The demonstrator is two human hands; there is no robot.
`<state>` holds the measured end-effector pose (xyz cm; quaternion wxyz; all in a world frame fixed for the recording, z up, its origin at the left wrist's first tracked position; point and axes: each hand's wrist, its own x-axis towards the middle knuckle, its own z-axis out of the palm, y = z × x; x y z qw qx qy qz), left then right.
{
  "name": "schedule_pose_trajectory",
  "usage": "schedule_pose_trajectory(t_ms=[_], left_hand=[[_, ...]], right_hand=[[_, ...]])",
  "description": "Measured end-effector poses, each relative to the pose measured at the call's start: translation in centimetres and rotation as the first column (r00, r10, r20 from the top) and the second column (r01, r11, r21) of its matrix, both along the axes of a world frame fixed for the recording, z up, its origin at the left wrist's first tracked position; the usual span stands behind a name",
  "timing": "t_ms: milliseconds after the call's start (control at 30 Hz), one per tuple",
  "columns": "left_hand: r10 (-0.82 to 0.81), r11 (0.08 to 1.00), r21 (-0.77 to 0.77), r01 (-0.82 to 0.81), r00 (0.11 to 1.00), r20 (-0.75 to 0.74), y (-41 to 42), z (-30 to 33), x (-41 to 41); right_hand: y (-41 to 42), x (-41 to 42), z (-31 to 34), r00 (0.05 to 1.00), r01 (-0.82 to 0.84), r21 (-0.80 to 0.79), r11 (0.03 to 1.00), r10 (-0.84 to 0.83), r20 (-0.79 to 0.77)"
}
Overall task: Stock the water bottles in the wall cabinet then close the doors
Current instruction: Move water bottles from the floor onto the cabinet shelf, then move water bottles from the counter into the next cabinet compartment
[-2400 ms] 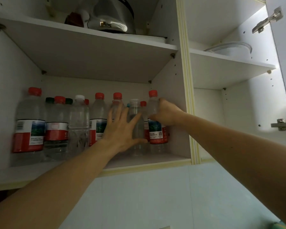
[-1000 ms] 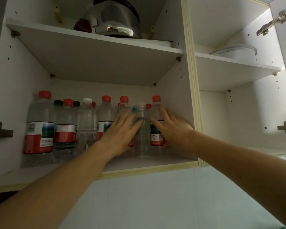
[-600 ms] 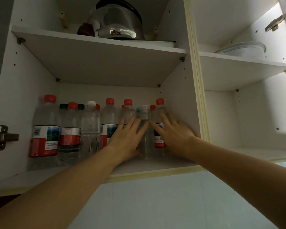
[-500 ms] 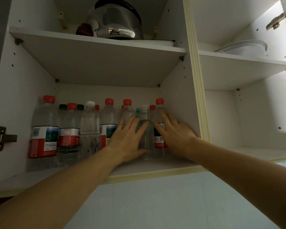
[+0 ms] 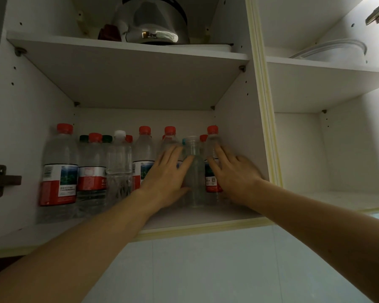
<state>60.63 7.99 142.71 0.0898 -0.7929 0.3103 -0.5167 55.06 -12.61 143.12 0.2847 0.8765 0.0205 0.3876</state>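
Stocking looks nearly done: left hand (image 5: 166, 178) and right hand (image 5: 234, 176), fingers straight, press flat on either side of a clear ribbed bottle (image 5: 194, 171) on the lower shelf (image 5: 206, 217), red-capped bottles (image 5: 59, 167) toward 9 o'clock. Next: withdraw, swing doors shut.
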Motion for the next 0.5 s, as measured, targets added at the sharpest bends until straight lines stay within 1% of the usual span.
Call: schedule_pose_trajectory(t_ms=[67, 133, 267, 400, 467, 500], left_hand=[[-0.02, 1.0, -0.003, 0.019, 0.998, -0.057, 1.3, 0.3, 0.0], [0.024, 1.0, 0.021, -0.023, 0.997, -0.078, 2.4, 0.3, 0.0], [0.105, 0.993, 0.058, -0.103, 0.994, -0.019, 2.1, 0.2, -0.1], [0.191, 0.98, 0.066, -0.19, 0.982, -0.008, 1.7, 0.0, 0.0], [0.192, 0.98, 0.055, -0.19, 0.981, -0.028, 1.9, 0.1, -0.3], [0.165, 0.986, 0.037, -0.164, 0.985, -0.042, 2.0, 0.1, -0.8]], right_hand=[[-0.1, 0.0, 0.0, 1.0, -0.006, 0.004, 1.0, 0.006, -0.001], [-0.2, 0.0, -0.2, 1.0, -0.014, 0.005, 1.0, 0.014, -0.006], [-0.2, -0.4, -0.3, 1.0, -0.02, 0.011, 1.0, 0.02, -0.005], [0.0, -0.7, -0.3, 0.999, -0.042, 0.035, 0.998, 0.042, 0.006], [0.0, -0.9, -0.2, 0.999, -0.049, 0.041, 0.998, 0.049, 0.001], [0.1, -1.1, -0.1, 0.999, -0.054, 0.043, 0.998, 0.054, -0.002]])
